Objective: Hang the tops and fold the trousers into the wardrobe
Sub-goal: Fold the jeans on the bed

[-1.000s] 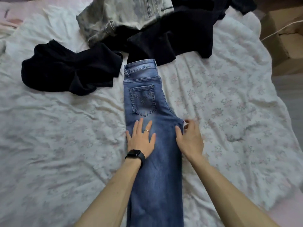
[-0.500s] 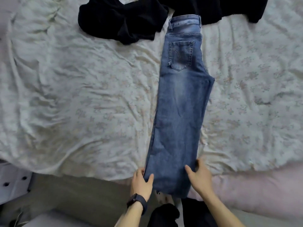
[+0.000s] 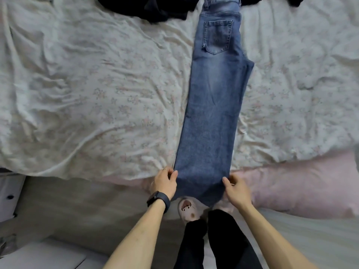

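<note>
Blue jeans (image 3: 213, 105) lie folded lengthwise, leg on leg, stretched down the bed with the waistband at the top and a back pocket facing up. Their hems hang over the bed's near edge. My left hand (image 3: 164, 181), with a ring and a black wristband, pinches the left side of the leg near the hem. On the other side, my right hand (image 3: 236, 190) grips the right edge of the same leg end. Black garments (image 3: 155, 8) lie bunched at the top, left of the waistband.
The bed carries a crumpled white floral sheet (image 3: 87, 94) over a pink cover (image 3: 301, 183) at its near right edge. My legs in black trousers and a pink slipper (image 3: 187, 210) stand on the floor below. A pale box (image 3: 8, 195) sits at the far left.
My hands slid from the thigh of the jeans down to the hem end and took hold of both edges. The view tipped down toward the bed's near edge and my feet.
</note>
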`<state>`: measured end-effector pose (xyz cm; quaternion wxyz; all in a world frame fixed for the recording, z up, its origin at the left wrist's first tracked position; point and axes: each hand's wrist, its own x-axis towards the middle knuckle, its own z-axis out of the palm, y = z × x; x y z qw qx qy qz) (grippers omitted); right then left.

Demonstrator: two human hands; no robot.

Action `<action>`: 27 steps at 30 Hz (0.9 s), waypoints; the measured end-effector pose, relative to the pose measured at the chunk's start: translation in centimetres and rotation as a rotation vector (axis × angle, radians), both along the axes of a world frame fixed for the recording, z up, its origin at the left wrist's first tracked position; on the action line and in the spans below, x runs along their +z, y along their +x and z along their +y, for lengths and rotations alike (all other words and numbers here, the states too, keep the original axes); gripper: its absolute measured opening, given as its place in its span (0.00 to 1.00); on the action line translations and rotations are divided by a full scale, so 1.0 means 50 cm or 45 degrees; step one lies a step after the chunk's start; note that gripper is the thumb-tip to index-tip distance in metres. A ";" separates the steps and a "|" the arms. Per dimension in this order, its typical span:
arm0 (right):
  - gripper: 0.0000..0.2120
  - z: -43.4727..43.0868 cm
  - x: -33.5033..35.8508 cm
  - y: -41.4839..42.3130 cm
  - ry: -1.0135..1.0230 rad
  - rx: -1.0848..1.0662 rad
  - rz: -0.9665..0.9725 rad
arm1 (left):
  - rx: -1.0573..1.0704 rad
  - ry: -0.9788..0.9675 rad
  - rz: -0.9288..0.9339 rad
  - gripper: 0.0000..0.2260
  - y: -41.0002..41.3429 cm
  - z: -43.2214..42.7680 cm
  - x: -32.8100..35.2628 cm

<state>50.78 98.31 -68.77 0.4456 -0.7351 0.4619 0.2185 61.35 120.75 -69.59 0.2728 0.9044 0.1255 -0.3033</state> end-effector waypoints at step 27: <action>0.18 0.022 0.048 -0.105 0.376 0.077 0.036 | -0.061 -0.235 0.567 0.14 -0.115 0.100 0.029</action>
